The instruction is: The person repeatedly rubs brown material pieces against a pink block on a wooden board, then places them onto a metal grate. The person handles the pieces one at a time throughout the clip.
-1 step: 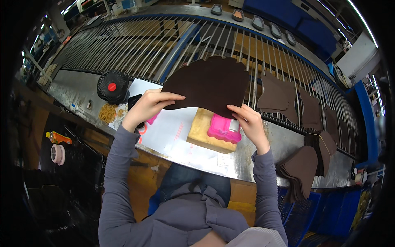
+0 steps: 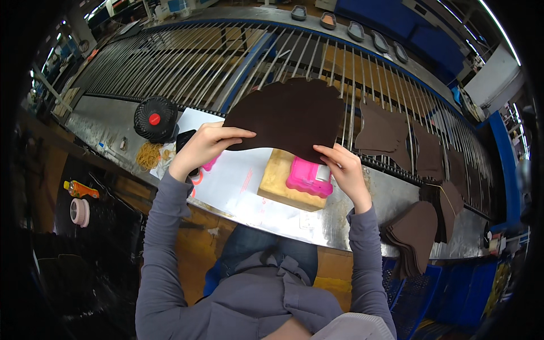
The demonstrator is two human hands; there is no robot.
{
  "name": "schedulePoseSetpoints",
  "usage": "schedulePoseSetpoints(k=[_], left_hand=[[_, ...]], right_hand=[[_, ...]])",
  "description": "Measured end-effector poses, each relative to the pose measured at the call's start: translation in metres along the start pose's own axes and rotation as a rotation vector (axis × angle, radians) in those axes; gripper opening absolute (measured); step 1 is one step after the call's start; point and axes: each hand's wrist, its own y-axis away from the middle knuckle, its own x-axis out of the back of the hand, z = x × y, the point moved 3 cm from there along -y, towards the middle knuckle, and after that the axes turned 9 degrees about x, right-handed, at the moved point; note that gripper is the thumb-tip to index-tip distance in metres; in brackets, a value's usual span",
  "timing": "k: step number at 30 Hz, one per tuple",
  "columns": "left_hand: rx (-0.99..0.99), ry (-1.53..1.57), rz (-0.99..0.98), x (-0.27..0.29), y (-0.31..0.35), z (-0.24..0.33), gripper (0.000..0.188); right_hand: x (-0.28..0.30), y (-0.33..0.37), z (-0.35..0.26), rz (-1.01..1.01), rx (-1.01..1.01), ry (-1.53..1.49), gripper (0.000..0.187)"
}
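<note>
I see a long roller rack [image 2: 226, 62] behind a metal workbench [image 2: 391, 198], and above the bench both hands hold up one dark brown leather piece [image 2: 289, 116]. It is the biggest loose thing here, wide and flat with a wavy upper edge. I judge it is light and soft, a little floppy, not fragile and not slippery, so the lower edge near the two corners is the good place to grip. The left hand [image 2: 207, 144] is closed on its lower left edge, thumb on top. The right hand [image 2: 343, 170] pinches the lower right edge. Under it sit a wooden block [image 2: 277, 181] and a pink stamp [image 2: 306, 178].
</note>
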Motion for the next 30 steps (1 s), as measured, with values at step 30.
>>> schedulePoseSetpoints(k=[30], left_hand=[[-0.566, -0.064, -0.596, -0.171, -0.108, 0.085, 0.048]], right_hand=[[0.097, 0.193, -0.026, 0.450, -0.366, 0.499, 0.024]])
